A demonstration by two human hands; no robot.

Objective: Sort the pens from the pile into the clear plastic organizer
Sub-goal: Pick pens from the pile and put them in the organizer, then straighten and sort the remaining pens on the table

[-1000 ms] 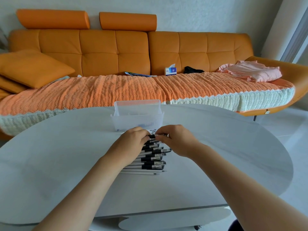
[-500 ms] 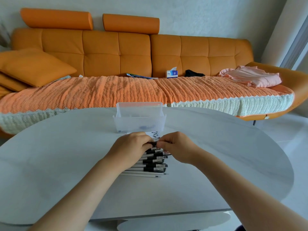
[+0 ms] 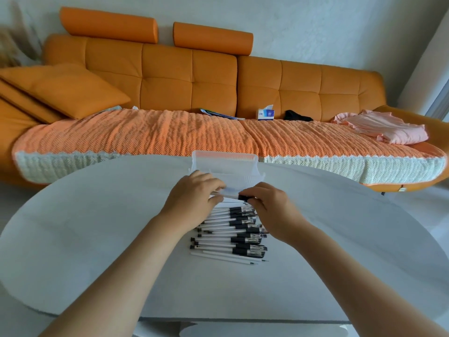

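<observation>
White pen [image 3: 229, 196] pinched at both ends by my left hand [image 3: 192, 195] and right hand [image 3: 271, 206], mid-frame.
Pen pile [image 3: 230, 235] lies just below on the table [image 3: 97, 220]; clear organizer [image 3: 226, 164] stands just above.

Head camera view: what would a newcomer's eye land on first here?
The long orange sofa fills the background behind the pale table. At the table's middle, the left hand and right hand pinch one pen between them, just beyond a pile of black-and-white pens and in front of the clear plastic organizer.
</observation>
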